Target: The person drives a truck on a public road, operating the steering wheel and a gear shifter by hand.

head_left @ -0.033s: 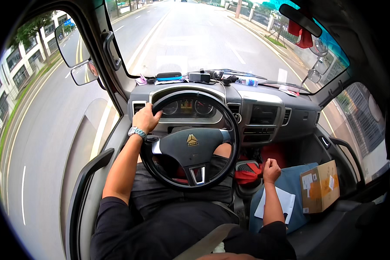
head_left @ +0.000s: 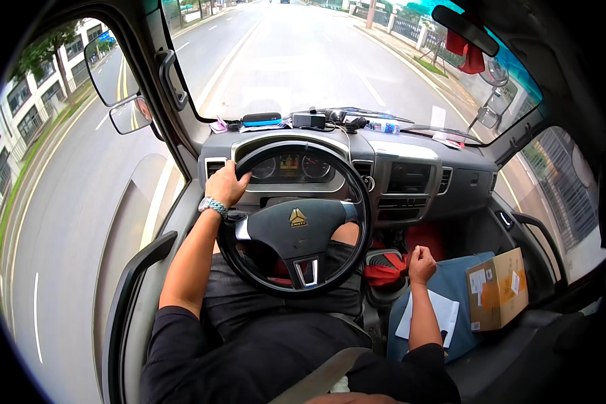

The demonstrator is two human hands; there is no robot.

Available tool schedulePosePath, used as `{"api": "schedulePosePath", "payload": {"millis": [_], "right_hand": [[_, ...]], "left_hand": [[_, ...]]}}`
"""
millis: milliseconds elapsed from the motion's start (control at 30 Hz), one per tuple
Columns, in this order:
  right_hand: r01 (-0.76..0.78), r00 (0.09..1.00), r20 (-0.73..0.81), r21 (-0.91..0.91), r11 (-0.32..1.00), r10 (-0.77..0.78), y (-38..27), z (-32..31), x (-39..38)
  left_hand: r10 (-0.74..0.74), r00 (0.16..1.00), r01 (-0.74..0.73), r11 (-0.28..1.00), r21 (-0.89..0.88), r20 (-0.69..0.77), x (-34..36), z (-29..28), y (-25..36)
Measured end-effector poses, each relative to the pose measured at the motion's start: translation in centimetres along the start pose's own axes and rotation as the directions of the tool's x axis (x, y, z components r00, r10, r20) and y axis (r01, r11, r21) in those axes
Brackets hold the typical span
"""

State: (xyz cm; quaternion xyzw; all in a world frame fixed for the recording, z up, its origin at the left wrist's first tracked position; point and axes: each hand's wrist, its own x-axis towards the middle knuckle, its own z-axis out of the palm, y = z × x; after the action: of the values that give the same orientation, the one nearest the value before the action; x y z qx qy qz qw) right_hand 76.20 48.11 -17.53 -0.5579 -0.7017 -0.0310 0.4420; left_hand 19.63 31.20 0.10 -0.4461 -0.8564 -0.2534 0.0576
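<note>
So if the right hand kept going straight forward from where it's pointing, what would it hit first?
Probably the red cloth bundle just ahead of the right hand, low beside the steering wheel; depth is hard to judge here.

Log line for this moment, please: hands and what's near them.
left hand grips steering wheel rim, upper left | right hand closed, at gear lever by red cloth | cardboard box on passenger seat

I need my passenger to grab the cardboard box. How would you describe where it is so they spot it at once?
Look at the passenger seat, right of the steering wheel. The cardboard box rests on its far side by the door, past the white paper sheet. It is the only brown box there, with white labels.
</note>
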Motion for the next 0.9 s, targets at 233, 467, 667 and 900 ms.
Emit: {"api": "schedulePosePath", "payload": {"millis": [233,467,667,900], "right_hand": [[-0.002,1.000,-0.018,0.003,1.000,0.002,0.6,-0.5,0.5],[-0.022,1.000,-0.016,0.010,1.000,0.022,1.2,0.2,0.5],[-0.043,0.997,-0.057,-0.004,0.999,0.043,2.1,-0.6,0.7],[-0.065,0.997,-0.048,0.034,0.997,0.067,3.9,1.4,2.3]], "left_hand": [[-0.022,1.000,0.022,1.000,-0.007,0.004,-0.4,-0.2,1.5],[0.131,0.981,-0.142,0.988,-0.069,-0.146,4.0,0.9,2.8],[0.304,0.938,-0.299,0.953,0.053,-0.169,6.2,2.8,6.1],[0.295,0.908,-0.312,0.950,-0.010,-0.299,6.3,4.2,6.3]]}}
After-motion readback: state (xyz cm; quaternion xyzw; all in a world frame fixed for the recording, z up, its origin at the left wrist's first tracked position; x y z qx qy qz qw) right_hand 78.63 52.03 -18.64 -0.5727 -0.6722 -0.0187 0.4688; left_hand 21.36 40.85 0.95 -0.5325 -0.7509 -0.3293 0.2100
